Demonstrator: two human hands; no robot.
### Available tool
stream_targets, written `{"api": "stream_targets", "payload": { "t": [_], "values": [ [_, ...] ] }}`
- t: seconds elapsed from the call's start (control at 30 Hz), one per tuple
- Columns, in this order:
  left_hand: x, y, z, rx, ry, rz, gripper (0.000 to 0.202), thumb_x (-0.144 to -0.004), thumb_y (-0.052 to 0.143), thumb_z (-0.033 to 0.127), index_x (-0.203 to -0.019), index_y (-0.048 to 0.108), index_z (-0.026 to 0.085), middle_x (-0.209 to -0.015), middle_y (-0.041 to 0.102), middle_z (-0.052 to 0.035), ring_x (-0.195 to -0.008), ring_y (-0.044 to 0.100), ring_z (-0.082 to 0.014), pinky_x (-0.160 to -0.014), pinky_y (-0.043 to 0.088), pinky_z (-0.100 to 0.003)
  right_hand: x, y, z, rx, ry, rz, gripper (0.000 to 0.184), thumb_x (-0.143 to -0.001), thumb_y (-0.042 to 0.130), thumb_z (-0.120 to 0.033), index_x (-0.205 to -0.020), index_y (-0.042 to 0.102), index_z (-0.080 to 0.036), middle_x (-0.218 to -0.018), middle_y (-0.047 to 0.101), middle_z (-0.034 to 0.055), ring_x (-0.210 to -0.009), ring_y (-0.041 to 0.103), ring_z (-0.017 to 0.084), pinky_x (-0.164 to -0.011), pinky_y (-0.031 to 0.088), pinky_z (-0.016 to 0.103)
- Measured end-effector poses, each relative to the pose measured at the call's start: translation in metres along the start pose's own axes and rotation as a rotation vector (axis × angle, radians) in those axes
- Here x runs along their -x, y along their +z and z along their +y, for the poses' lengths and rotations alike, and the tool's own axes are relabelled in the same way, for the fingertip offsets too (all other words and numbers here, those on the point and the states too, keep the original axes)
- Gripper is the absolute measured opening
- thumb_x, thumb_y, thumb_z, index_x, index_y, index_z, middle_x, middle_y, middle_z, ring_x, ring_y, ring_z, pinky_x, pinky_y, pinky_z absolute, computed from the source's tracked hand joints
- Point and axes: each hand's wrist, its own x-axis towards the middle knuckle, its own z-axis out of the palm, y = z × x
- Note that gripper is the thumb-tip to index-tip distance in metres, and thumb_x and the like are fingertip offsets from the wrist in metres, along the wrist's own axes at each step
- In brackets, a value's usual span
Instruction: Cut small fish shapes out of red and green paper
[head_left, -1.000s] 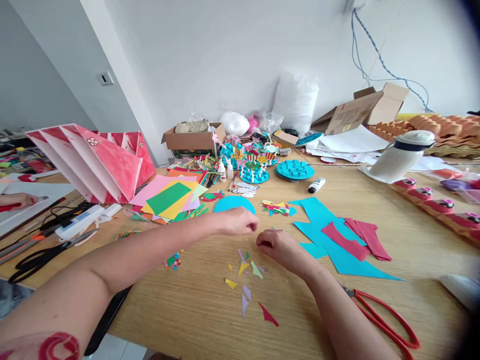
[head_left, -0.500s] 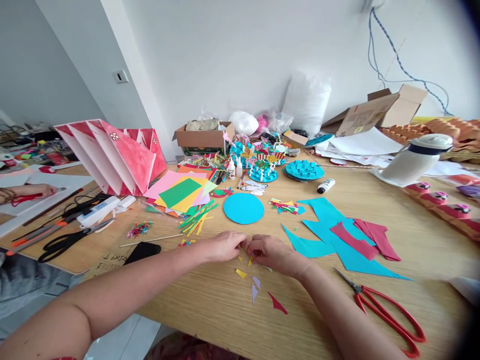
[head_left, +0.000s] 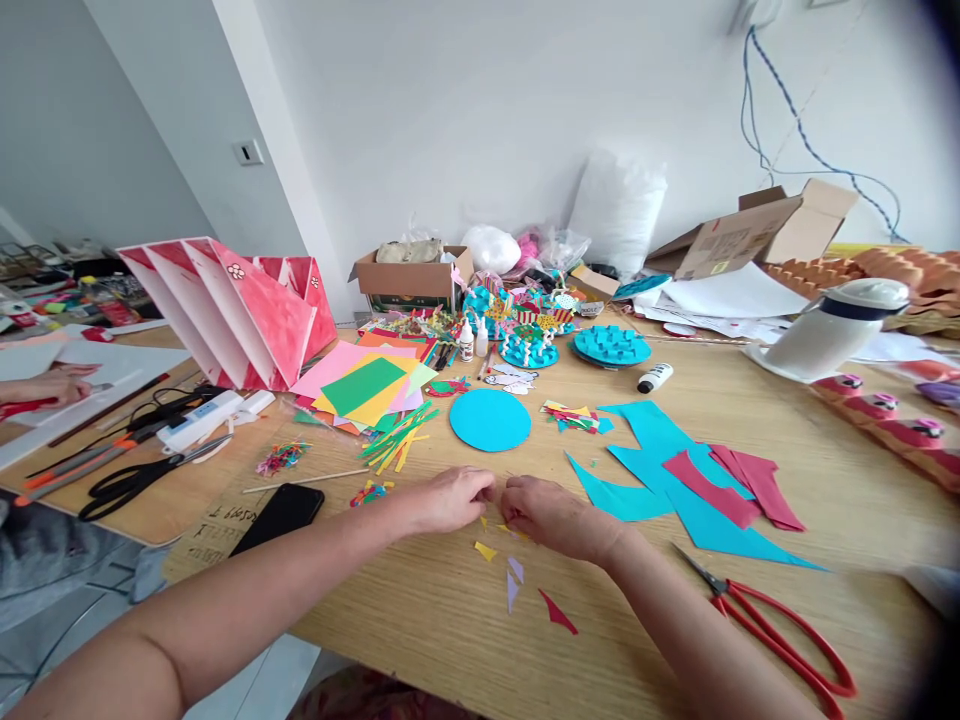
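Observation:
My left hand (head_left: pixel 448 498) and my right hand (head_left: pixel 551 514) meet fingertip to fingertip low over the wooden table (head_left: pixel 825 500), both curled in a pinch. What they pinch is too small to make out. Small paper scraps (head_left: pixel 517 582), yellow, lilac and red, lie just below the hands. A blue paper disc (head_left: pixel 490 419) rests a little beyond them. Red-handled scissors (head_left: pixel 772 625) lie closed to the right of my right forearm.
Blue and red paper offcuts (head_left: pixel 697 485) spread to the right. Coloured paper sheets (head_left: pixel 364 388) and strips, a black phone (head_left: pixel 276 518), black scissors (head_left: pixel 131 482) and a red-and-white folded paper form (head_left: pixel 225 310) sit left. Another person's hand (head_left: pixel 45 388) works at the far left. Boxes and blue crafts crowd the back.
Both hands came back from near the blue disc toward me and closed together over the scraps. In the last half second they have barely moved.

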Motion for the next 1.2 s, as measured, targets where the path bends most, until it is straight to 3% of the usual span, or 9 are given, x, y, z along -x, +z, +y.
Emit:
{"api": "stream_targets", "payload": {
  "t": [0.1,0.27,0.47,0.67,0.87,1.03,1.2],
  "values": [
    [-0.001,0.003,0.004,0.097,-0.028,0.042,0.017,-0.074,0.046,0.014,-0.084,0.059,0.016,-0.081,0.064,-0.0025,-0.075,0.057,-0.0151,-0.066,0.042,-0.023,0.008,-0.002,0.003,-0.067,0.051,0.107,0.015,-0.082,0.048,-0.011,-0.073,0.058,-0.016,-0.079,0.061,0.0052,-0.074,0.056,0.017,-0.066,0.043,0.027],
    [-0.009,0.009,0.013,0.253,-0.026,0.054,0.017,-0.073,0.052,0.021,-0.086,0.061,0.015,-0.074,0.062,0.0015,-0.068,0.055,-0.0115,-0.059,0.041,-0.018,0.016,-0.009,0.005,-0.217,0.096,0.228,0.016,-0.083,0.045,-0.017,-0.068,0.050,-0.019,-0.068,0.054,-0.0002,-0.061,0.048,0.013,-0.054,0.038,0.022],
    [-0.022,0.009,0.017,0.312,-0.048,0.140,0.013,-0.073,0.049,0.021,-0.068,0.058,0.014,-0.058,0.051,0.0039,-0.057,0.046,-0.0093,-0.050,0.034,-0.018,0.017,-0.011,0.006,-0.403,0.106,0.298,0.014,-0.080,0.044,-0.016,-0.068,0.051,-0.019,-0.063,0.051,-0.0020,-0.059,0.045,0.012,-0.053,0.035,0.022],
    [-0.022,0.007,0.017,0.311,-0.024,0.137,0.013,-0.075,0.044,0.019,-0.073,0.056,0.013,-0.057,0.050,0.0041,-0.054,0.049,-0.0092,-0.047,0.036,-0.017,0.022,-0.012,0.016,-0.604,0.075,0.285,0.014,-0.079,0.050,-0.026,-0.068,0.054,-0.018,-0.059,0.047,-0.0048,-0.054,0.041,0.011,-0.049,0.032,0.021],
    [-0.025,0.010,0.013,0.130,0.045,0.135,0.017,-0.079,0.039,0.016,-0.084,0.056,0.013,-0.073,0.059,-0.0016,-0.066,0.055,-0.0120,-0.060,0.044,-0.021,0.029,-0.019,0.032,-0.742,0.124,0.385,0.015,-0.077,0.050,-0.030,-0.067,0.052,-0.019,-0.059,0.043,-0.0051,-0.054,0.039,0.011,-0.050,0.031,0.022],
    [-0.028,0.022,0.020,-0.109,0.250,0.003,0.016,-0.072,0.053,0.011,-0.084,0.061,0.018,-0.091,0.060,-0.0049,-0.089,0.054,-0.0180,-0.082,0.041,-0.029,0.030,-0.022,0.037,-0.810,0.160,0.459,0.018,-0.077,0.052,-0.034,-0.067,0.051,-0.019,-0.059,0.043,-0.0051,-0.055,0.039,0.011,-0.051,0.031,0.023],
    [-0.039,0.023,0.028,-0.267,0.308,-0.086,0.010,-0.069,0.056,0.013,-0.078,0.062,0.015,-0.089,0.060,-0.0088,-0.089,0.055,-0.0231,-0.079,0.043,-0.032,0.029,-0.022,0.031,-0.828,0.167,0.424,0.016,-0.074,0.055,-0.031,-0.064,0.053,-0.018,-0.056,0.043,-0.0055,-0.052,0.039,0.010,-0.049,0.030,0.023]
  ]
}}
